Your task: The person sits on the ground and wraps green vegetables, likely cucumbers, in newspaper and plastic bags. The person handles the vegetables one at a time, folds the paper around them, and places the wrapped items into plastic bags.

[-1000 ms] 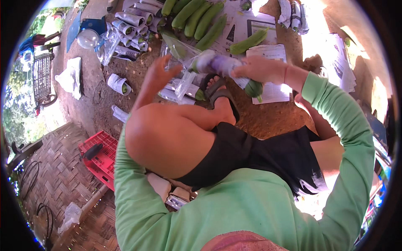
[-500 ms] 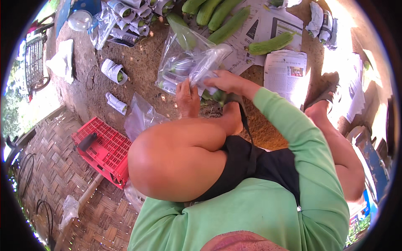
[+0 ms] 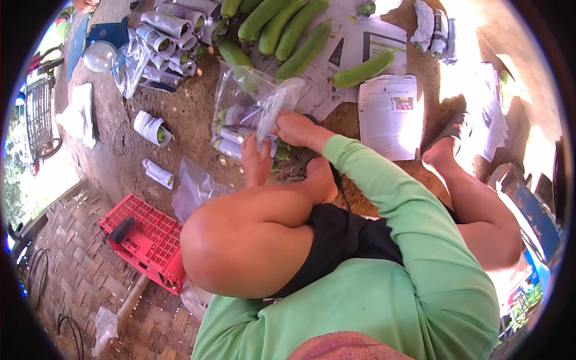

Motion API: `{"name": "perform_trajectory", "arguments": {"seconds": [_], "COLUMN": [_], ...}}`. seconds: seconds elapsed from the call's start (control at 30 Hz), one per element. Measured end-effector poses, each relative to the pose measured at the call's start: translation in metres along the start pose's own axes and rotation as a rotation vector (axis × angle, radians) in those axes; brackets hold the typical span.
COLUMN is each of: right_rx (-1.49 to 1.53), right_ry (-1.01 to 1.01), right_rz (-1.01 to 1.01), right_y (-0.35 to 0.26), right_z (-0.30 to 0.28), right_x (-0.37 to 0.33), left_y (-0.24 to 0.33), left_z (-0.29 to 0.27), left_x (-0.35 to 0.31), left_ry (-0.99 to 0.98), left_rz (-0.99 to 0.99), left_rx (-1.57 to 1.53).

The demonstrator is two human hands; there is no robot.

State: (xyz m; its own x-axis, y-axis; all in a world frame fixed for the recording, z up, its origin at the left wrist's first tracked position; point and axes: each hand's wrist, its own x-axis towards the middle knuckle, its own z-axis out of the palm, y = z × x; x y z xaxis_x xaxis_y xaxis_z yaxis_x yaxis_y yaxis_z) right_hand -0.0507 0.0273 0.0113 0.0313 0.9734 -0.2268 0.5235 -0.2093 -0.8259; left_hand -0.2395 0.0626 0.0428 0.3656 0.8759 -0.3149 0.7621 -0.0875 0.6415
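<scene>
A clear plastic bag [image 3: 277, 102] lies on the ground just ahead of my bent left leg. Several paper-wrapped green gourds [image 3: 239, 133] are inside it, side by side. My left hand [image 3: 257, 161] pinches the bag's near edge between thumb and fingers. Close by on the right, my right hand [image 3: 295, 128] has its fingers closed on the gathered plastic; its fingertips are partly hidden. Beyond the bag, unwrapped long green gourds [image 3: 306, 51] rest on spread newspaper sheets [image 3: 351, 51]. One single gourd [image 3: 364, 69] lies apart from them, nearer the right.
A newspaper stack [image 3: 384, 129] lies right of my hands. Wrapped gourds are piled [image 3: 168, 36] at the far left; a wrapped gourd [image 3: 152, 128] lies nearer. A red plastic crate [image 3: 144, 240] stands left of my knee, beside an empty plastic bag [image 3: 195, 189]. Another person's hand [image 3: 85, 5] shows far left.
The whole view has shifted slightly. Both hands stay on the bag, the right one a little closer to the left. The wrapped gourds show more plainly; another person's hand appears far left.
</scene>
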Motion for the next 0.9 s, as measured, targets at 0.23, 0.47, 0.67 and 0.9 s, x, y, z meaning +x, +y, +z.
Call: {"name": "perform_trajectory", "arguments": {"seconds": [0.23,0.47,0.67,0.9], "right_rx": [-0.465,-1.096,-1.163,-1.18], "right_ry": [0.095,0.281,0.247,0.13], "right_rz": [0.059,-0.258,-0.172,-0.053], "right_y": [0.016,0.047,0.044,0.042], "right_z": [-0.141,-0.116,-0.129,-0.122], "right_x": [0.016,0.062,0.05,0.027], "left_y": [0.021,0.067,0.079,0.148], "left_z": [-0.019,-0.067,-0.106,-0.164], "left_x": [-0.009,0.004,0.026,0.016], "left_ry": [0.334,0.361,0.386,0.393], "left_rz": [0.093,0.243,0.329,0.632], "left_rx": [-0.16,-0.054,-0.231,0.173]}}
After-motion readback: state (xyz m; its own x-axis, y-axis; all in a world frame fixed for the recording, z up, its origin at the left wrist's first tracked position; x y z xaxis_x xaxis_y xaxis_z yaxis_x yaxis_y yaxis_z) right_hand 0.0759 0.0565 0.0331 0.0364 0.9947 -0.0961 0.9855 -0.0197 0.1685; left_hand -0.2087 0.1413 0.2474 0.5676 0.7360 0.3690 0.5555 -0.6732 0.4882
